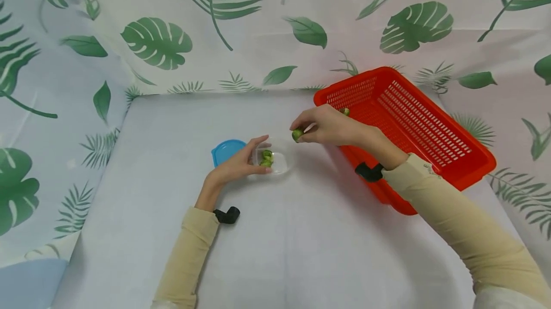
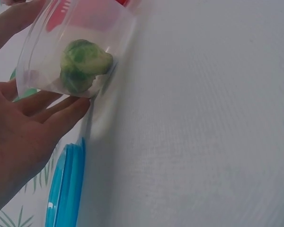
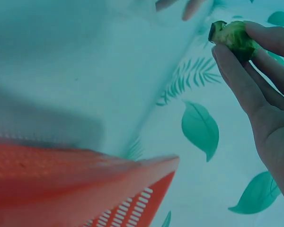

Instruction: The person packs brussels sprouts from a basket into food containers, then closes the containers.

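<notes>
Head view: leaf-print sheet (image 1: 254,67) at the far side, pale table (image 1: 258,251) in front of it. Red basket (image 1: 426,117) on the right, slotted walls, set at an angle, right forearm across it. Right hand (image 1: 329,125) sits at its left edge, fingers together, pinching one Brussels sprout (image 1: 297,134) in the air, just to the far right of the clear tub (image 1: 281,161). Left hand (image 1: 241,160) is on the tub's left side, thumb and fingers spread round it and clamped on its walls; left wrist view agrees. Tub is near the middle of the table, no cover on it. Blue lid (image 1: 225,152) lies just left of it, partly behind the left hand. Sprouts last: at least two in the left part of the tub, exact count unclear. Loose sprout (image 1: 345,111) in the basket's left end, partly hidden by the right hand. Progress, my read: partway. Done: a few in the tub. Left: the pinched one, plus the basket one; the forearm may hide more.
</notes>
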`<state>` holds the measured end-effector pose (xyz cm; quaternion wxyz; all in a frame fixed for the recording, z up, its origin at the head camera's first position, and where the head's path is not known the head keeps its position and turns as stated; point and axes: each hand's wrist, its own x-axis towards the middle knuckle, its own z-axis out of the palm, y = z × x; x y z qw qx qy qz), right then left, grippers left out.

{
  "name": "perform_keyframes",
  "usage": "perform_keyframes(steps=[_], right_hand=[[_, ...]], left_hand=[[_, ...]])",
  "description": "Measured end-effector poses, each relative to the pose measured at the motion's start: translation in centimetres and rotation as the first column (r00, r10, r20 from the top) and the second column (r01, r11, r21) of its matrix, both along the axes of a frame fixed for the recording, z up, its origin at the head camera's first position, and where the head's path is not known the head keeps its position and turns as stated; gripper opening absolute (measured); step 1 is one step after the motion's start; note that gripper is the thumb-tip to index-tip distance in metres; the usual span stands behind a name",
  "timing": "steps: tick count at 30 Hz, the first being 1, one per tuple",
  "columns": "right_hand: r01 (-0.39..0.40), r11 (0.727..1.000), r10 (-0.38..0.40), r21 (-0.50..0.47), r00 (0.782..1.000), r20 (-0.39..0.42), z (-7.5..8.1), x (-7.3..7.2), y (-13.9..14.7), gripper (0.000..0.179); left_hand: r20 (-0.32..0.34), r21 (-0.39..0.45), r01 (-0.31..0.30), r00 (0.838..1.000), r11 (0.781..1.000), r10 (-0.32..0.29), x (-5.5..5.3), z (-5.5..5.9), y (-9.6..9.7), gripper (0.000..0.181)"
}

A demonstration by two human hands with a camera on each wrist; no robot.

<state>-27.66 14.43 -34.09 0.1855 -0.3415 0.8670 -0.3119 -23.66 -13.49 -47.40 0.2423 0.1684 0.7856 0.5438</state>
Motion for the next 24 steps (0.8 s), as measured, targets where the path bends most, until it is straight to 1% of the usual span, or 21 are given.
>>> perform_keyframes(steps=[3, 6, 12, 16, 19, 24], right_hand=[[-0.024, 1.000, 0.024, 0.002, 1.000, 0.001, -0.4, 0.0, -0.4, 0.027], [-0.049, 0.999, 0.049, 0.009, 0.999, 0.002, -0.7, -0.1, -0.7, 0.027], [-0.075, 0.995, 0.076, 0.065, 0.997, -0.001, -1.4, -0.3, -1.6, 0.026], [-0.098, 0.989, 0.098, 0.108, 0.995, 0.005, -1.8, -0.2, -2.2, 0.028], [-0.121, 0.985, 0.122, 0.123, 0.993, 0.001, -2.2, -0.2, -2.6, 0.028], [-0.144, 0.981, 0.144, 0.131, 0.989, 0.007, -2.9, 0.0, -3.3, 0.028]], left_hand=[[-0.011, -0.015, 0.002, 1.000, 1.000, -0.002, 0.0, -0.1, 0.0, 0.094], [-0.006, -0.016, -0.003, 1.000, 1.000, 0.003, 0.1, -0.1, 0.0, 0.094], [-0.010, -0.014, -0.008, 1.000, 1.000, 0.008, 0.1, 0.0, 0.0, 0.094], [-0.014, -0.024, -0.011, 1.000, 1.000, 0.011, 0.2, -0.1, 0.0, 0.095], [-0.011, -0.027, -0.013, 1.000, 1.000, 0.013, 0.3, -0.2, 0.0, 0.096], [-0.011, -0.014, -0.017, 1.000, 1.000, 0.017, 0.3, 0.0, 0.0, 0.096]])
